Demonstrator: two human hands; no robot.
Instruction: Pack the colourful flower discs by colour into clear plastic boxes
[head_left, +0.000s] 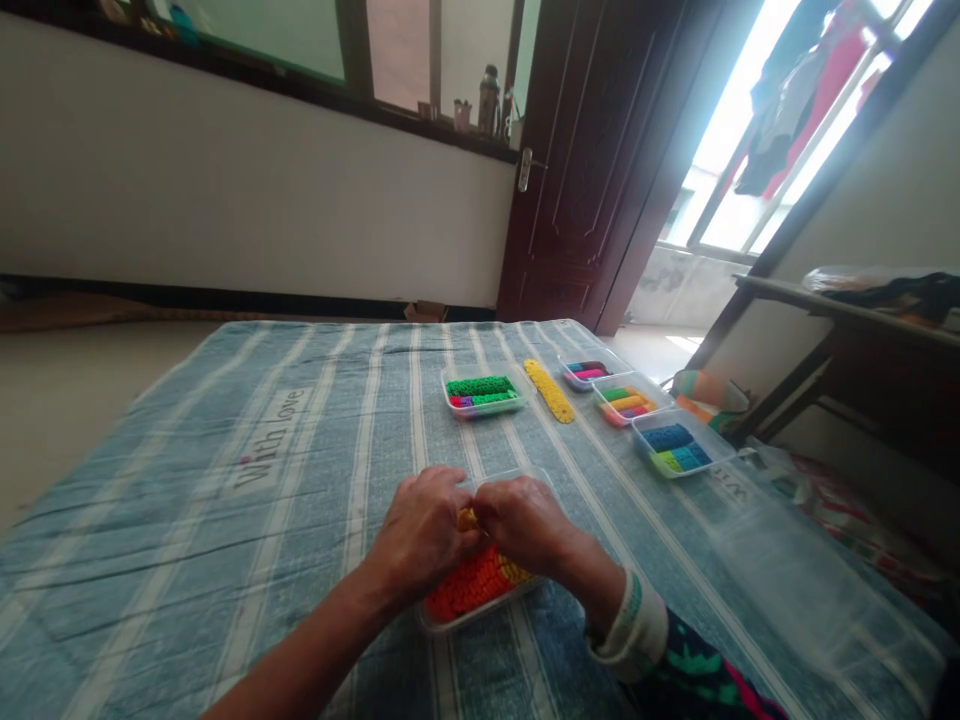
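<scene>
A clear plastic container (487,612) stands on the cloth in front of me, filled with orange bumpy pieces (469,588) packed in rows, plus some yellow ones (514,570) at its right end. Over its middle, my left hand (431,525) and my right hand (525,515) meet with curled fingers. A yellow bumpy piece (468,520) shows between them, pinched by both hands. Their fingertips are partly hidden, as is the far part of the container behind the hands.
A container with green rows (484,390) lies ahead, beside a loose yellow bumpy strip (548,391). Three more filled containers (679,447) line the right side. Clear plastic lids (817,570) lie at right. Blue striped cloth (300,540) covers the surface; a brown door (585,170) stands beyond.
</scene>
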